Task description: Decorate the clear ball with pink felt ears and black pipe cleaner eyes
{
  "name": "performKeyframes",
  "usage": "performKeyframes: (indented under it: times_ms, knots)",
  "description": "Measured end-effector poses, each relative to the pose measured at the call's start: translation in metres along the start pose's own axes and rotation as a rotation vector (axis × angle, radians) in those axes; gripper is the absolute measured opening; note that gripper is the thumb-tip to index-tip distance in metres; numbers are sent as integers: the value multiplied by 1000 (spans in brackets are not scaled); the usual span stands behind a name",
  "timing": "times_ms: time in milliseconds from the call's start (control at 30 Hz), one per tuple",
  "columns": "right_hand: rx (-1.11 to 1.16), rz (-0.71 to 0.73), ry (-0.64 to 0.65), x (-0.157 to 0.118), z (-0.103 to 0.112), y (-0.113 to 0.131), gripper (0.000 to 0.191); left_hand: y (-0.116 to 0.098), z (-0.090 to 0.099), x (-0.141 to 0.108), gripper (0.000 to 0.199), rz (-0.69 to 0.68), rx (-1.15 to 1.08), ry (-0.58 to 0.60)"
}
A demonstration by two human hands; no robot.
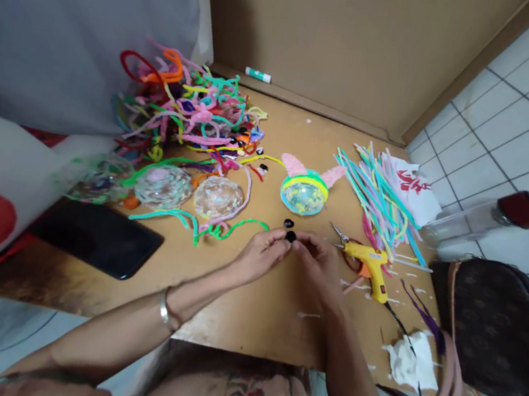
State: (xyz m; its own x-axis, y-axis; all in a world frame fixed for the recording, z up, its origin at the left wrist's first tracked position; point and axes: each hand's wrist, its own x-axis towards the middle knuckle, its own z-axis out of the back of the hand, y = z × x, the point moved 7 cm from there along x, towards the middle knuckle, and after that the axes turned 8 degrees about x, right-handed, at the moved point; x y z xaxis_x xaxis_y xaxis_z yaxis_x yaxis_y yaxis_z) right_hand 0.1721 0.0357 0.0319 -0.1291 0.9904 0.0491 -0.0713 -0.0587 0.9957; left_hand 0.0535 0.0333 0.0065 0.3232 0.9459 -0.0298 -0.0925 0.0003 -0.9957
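Note:
Near the middle of the wooden table (232, 301), my left hand (263, 252) and my right hand (318, 258) meet at the fingertips. Between them they pinch a small round black piece (291, 237). Another black oval piece (289, 224) lies just beyond the fingers. Behind it sits a clear dome (304, 198) with a green and yellow band and two pink fuzzy ears. To the right of my right hand lies a yellow glue gun (370, 263), with pliers (339, 234) at its nozzle.
Tangled pipe cleaners (199, 106) and decorated domes (218, 198) cover the left. A black phone (100, 238) lies at the front left. Straight pipe cleaners (381, 197), a clear bottle (473, 223), crumpled tissue (412, 361) and a brown bag (500, 332) are at the right.

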Motion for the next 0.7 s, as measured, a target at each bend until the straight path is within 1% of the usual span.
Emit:
performKeyframes:
  times_ms: [67, 133, 233, 300, 333, 400, 567, 633, 700]
  knots:
    - [50, -5, -37, -1, 1, -2, 17, -1, 2, 0, 26, -6, 19, -14]
    - [30, 20, -63, -2, 0, -1, 15, -1, 2, 0, 25, 5, 29, -25]
    - [-146, 180, -108, -4, -2, 12, 15, -1, 3, 0, 23, 15, 32, -31]
    - [-250, 284, -96, -6, -5, 21, 16, -4, 3, 0, 22, -7, 61, -32]
    - [-275, 305, -76, -6, -5, 23, 16, -5, 3, 0, 22, -27, 91, -36]
    - [-281, 294, -46, -4, -4, 22, 16, -9, 3, -1, 22, -75, 178, -52]
    - [-309, 258, -24, -5, 2, 19, 13, -17, 3, -6, 24, -216, 432, -95]
    - [-338, 262, -44, -7, 1, 20, 12, -20, 3, -8, 24, -264, 501, -103]
    - [-298, 236, -100, -8, 2, 18, 10, -24, 3, -9, 23, -291, 511, -105]
